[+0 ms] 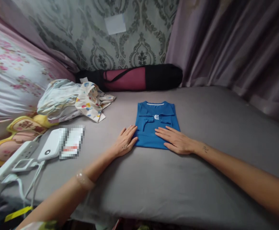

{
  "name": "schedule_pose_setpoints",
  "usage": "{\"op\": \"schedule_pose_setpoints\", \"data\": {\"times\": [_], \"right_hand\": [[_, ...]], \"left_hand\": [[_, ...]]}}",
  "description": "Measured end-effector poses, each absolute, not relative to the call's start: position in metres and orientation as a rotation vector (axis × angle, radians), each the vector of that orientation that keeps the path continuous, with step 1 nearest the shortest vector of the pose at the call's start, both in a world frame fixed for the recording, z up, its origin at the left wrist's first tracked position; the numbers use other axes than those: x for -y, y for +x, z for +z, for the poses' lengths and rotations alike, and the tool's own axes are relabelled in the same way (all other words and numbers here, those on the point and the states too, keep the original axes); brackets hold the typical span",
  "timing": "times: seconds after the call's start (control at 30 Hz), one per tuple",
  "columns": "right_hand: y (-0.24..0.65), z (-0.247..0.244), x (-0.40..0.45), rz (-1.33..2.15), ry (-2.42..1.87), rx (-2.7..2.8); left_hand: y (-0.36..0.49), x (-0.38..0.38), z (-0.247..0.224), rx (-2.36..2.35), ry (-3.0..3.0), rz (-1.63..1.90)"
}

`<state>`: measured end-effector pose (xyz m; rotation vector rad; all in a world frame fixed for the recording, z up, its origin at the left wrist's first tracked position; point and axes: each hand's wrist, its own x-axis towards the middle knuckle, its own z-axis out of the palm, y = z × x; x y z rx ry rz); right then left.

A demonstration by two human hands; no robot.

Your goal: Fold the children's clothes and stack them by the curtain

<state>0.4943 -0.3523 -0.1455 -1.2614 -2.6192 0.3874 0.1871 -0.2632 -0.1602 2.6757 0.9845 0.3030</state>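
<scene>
The left hand [126, 140] lies palm down at the lower left edge of the blue shirt [153, 126], fingers [129, 131] together. The right hand [179, 140] rests flat on its lower right part, thumb [170, 147] spread (dark marks [205, 149] show near both wrists). Both forearms [235, 169] reach in from the shirt's near side.

Long bag [125, 79], black and maroon, before patterned wall [81, 35]; clothes heap [62, 99], rumpled; power strip [12, 164], white; curtain [225, 41], mauve.
</scene>
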Motion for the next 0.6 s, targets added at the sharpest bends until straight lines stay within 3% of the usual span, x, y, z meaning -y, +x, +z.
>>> {"op": "schedule_pose_setpoints", "data": {"times": [0.33, 0.6], "right_hand": [[0.454, -0.125, 0.34, 0.438, -1.12, 2.69], [0.431, -0.145, 0.332, 0.482, -1.047, 2.713]], "left_hand": [[0.183, 0.258, -0.165, -1.08, 2.441, 0.541], [0.18, 0.254, -0.171, -1.073, 2.342, 0.646]]}}
